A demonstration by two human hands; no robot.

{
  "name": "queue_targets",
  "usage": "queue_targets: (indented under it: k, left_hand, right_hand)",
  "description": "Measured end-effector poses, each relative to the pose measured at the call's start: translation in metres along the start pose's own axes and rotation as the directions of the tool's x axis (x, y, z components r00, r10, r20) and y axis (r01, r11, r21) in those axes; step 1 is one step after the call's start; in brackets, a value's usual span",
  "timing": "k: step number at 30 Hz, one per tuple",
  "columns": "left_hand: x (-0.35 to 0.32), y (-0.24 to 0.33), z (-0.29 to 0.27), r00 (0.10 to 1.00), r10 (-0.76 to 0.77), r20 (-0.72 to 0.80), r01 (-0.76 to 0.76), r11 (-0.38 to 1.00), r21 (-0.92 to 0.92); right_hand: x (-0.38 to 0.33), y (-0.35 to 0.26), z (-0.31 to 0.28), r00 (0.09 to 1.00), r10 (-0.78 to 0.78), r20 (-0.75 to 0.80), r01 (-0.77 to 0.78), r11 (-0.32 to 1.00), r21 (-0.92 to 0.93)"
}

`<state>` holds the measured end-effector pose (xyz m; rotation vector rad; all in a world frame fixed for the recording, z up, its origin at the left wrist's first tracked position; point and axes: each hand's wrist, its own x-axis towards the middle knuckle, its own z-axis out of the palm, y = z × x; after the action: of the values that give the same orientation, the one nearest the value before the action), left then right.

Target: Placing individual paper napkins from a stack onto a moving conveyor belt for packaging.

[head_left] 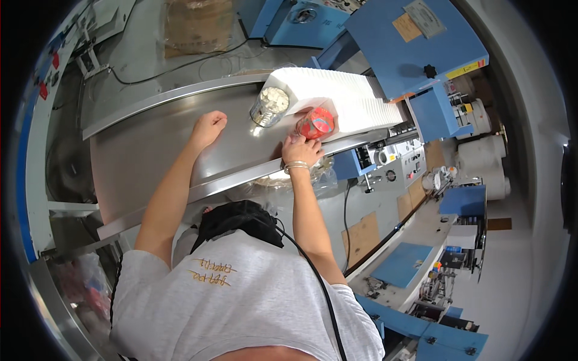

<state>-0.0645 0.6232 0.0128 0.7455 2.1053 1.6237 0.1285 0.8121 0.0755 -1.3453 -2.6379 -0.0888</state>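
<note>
My left hand (209,127) hovers over the middle of a shiny metal tray table (162,132), its fingers curled in and nothing visible in them. Close to the table's near rim, my right hand (303,150) has its fingers bent beside a red can (315,123). Whether the fingertips touch the can or pinch something small is hidden. Left of the red can stands a clear jar (270,107) with pale, cream-coloured bits at its top. Behind both lie long rows of white nested paper pieces (355,99), ribbed along their edges.
A blue machine (415,42) stands at the table's right end, with a control panel (404,168) below. Beneath the near rim hangs a clear plastic bag (322,180). Brown cardboard (198,27) lies on the far floor, near a black cable (180,75). A workbench (397,259) runs along the right.
</note>
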Motion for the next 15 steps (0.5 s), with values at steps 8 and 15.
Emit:
queue_targets:
  k: [8, 15]
  left_hand:
    - [-0.004, 0.014, -0.002, 0.999, -0.016, -0.028, 0.019, 0.993, 0.114]
    - [-0.005, 0.015, -0.001, 0.999, -0.005, -0.048, 0.010, 0.993, 0.120]
  right_hand:
    - [0.001, 0.000, -0.018, 0.963, 0.102, 0.249, -0.104, 0.995, -0.002]
    - [-0.004, 0.005, -0.001, 0.996, 0.037, 0.076, -0.043, 0.997, 0.071]
